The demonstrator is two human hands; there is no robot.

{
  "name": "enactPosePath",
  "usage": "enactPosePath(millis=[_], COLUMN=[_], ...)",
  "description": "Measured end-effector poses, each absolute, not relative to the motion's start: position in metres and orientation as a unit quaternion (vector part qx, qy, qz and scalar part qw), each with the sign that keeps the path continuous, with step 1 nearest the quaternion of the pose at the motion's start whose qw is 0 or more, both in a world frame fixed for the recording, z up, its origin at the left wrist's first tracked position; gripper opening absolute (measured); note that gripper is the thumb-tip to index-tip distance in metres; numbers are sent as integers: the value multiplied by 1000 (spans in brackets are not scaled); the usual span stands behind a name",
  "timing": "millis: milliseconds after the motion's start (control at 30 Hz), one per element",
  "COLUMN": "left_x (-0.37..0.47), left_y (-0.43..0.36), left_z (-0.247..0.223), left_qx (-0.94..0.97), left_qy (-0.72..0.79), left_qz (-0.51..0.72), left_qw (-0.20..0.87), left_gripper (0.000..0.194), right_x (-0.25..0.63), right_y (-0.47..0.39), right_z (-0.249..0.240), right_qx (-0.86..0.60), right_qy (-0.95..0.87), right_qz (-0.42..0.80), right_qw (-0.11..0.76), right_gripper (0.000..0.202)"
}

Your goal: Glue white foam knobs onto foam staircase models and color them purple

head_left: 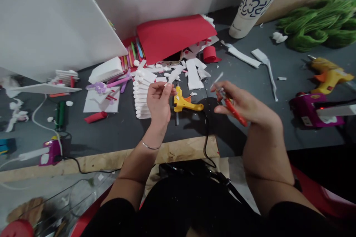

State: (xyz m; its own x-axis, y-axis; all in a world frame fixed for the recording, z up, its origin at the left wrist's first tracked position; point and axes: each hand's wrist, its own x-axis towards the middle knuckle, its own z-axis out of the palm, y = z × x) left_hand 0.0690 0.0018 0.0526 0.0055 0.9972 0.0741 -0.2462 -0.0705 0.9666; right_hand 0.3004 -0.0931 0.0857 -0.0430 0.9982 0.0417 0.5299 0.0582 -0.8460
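Note:
Near the middle of the dark table, my left hand (160, 100) pinches a white strip (175, 74) between thumb and fingers. To its right, my right hand (236, 103) is closed around red-handled pliers or cutters (235, 112), with a thin white piece (218, 77) at its fingertips. A yellow glue gun (186, 103) lies between my hands, its nozzle pointing away from me. Left of my left hand, several white rolled pieces (141, 98) lie in a row, partly hidden by that hand. White paper strips (194, 74) lie beyond the glue gun.
Red sheet (175, 35) and red roll (209, 54) sit at the back. A white bottle (254, 3) stands back right, beside green yarn (319, 22). Another yellow glue gun (329, 74) and a purple power strip (311, 109) are at right. A black cord (206, 140) hangs over the front edge.

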Motion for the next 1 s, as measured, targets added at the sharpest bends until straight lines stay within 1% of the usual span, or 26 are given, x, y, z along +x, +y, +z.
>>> enactPosePath(millis=[67, 133, 333, 500, 733, 1000], left_x=[72, 74, 80, 83, 87, 86], left_y=[1, 0, -11, -17, -19, -14], left_z=[57, 59, 57, 56, 67, 67], left_qx=[463, 469, 468, 445, 393, 386], left_qy=[402, 381, 370, 345, 347, 337], left_qz=[579, 586, 575, 561, 562, 558], left_qw=[537, 540, 559, 607, 640, 653], left_gripper=[36, 38, 43, 45, 49, 46], right_x=[293, 287, 276, 271, 267, 267], right_y=[-90, -87, -82, -81, -81, -80], right_z=[79, 72, 62, 63, 64, 64], right_qx=[-601, -590, -562, -553, -578, -583], right_qy=[-664, -679, -690, -692, -699, -697], right_qz=[307, 292, 285, 275, 220, 232], right_qw=[323, 327, 357, 373, 358, 346], right_gripper=[71, 76, 77, 73, 80, 78])
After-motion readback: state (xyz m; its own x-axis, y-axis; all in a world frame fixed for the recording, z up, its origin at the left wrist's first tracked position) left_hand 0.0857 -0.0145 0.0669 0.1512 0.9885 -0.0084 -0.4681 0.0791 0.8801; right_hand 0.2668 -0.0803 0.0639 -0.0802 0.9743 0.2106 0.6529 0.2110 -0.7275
